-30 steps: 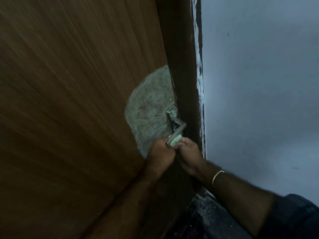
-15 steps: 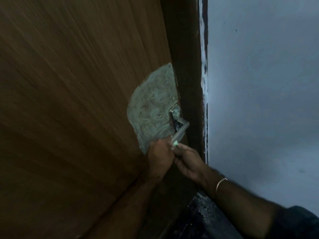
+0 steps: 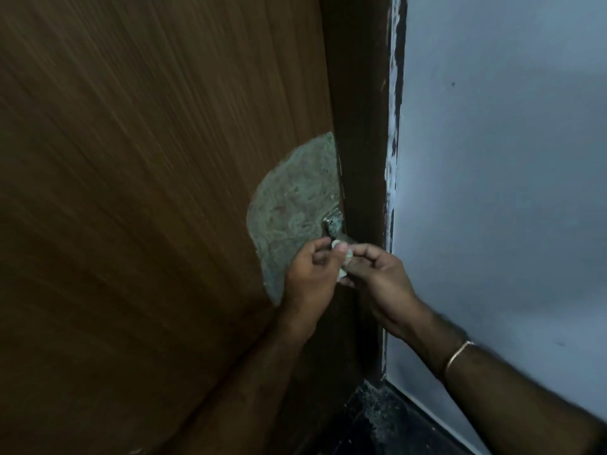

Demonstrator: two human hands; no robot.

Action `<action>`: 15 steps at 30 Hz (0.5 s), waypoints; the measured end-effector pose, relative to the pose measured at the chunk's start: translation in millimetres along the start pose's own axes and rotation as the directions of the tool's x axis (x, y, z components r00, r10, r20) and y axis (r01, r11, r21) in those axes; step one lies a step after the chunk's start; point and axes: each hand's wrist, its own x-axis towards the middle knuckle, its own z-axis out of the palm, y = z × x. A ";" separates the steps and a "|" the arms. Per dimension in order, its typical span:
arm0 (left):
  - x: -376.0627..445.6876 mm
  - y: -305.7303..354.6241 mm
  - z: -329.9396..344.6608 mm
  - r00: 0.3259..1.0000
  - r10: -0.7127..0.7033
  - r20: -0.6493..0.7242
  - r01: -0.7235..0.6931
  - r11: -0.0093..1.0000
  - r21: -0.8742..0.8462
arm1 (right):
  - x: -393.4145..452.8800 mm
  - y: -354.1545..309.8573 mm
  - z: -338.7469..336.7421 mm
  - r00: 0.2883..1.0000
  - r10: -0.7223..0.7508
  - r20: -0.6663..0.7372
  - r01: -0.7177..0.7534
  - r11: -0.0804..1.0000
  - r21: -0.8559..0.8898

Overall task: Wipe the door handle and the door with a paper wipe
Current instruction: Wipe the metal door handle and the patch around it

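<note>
Two hands meet at centre frame on the pale paper wipe [image 3: 343,262]: left hand [image 3: 310,279] and right hand [image 3: 377,282] both pinch it, just below the metal door handle [image 3: 333,223] on the brown door [image 3: 147,192].

Door handle [image 3: 335,224] lever behind both hands, paper wipe [image 3: 345,262] mostly hidden, perhaps pinched between them.

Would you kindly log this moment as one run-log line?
stage: wiping handle | left hand: pinches paper wipe | right hand: holds paper wipe | door handle: just above hands | door: unwiped
</note>
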 end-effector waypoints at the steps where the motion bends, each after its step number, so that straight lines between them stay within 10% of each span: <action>1: 1.1 0.2 2.6 0.999 -0.036 0.038 0.039 0.994 -0.101 | -0.3 -5.5 0.2 1.000 -0.006 0.015 0.007 1.000 -0.017; 9: 6.8 6.4 -0.3 0.997 -0.081 -0.010 0.078 0.984 -0.161 | -2.6 -36.7 -14.0 0.997 -0.014 -0.074 -0.001 0.981 -0.192; 15: 3.5 16.4 -10.5 0.968 -0.120 0.219 0.189 0.926 -0.328 | -0.1 -53.9 -13.7 0.990 -0.008 -0.139 0.007 1.000 -0.006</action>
